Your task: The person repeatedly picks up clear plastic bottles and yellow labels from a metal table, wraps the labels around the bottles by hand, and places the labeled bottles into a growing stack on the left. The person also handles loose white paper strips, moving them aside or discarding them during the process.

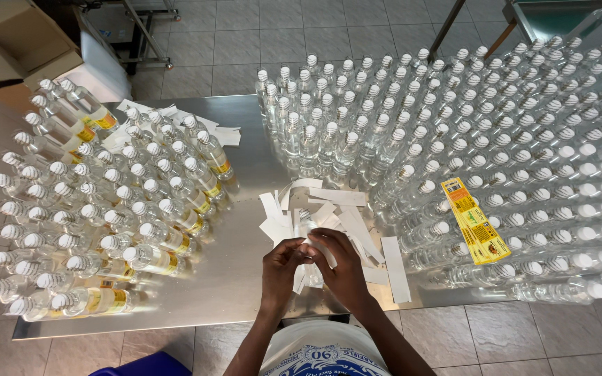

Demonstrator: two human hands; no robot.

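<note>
Both hands, left hand (281, 263) and right hand (339, 261), grip one clear bottle (307, 224) between them; white strips (346, 219) lie beyond.

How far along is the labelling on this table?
Done: the labelled bottles stacked at left carry yellow labels. In hand: left hand and right hand work a bottle over the white backing strips. Left: the much larger block of bare bottles at right, with a label strip lying on top. Well under half looks done.

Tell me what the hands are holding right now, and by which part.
Both hands, left and right, grip one clear bottle around its lower body, white strips about it; only its capped top shows above them.
</note>
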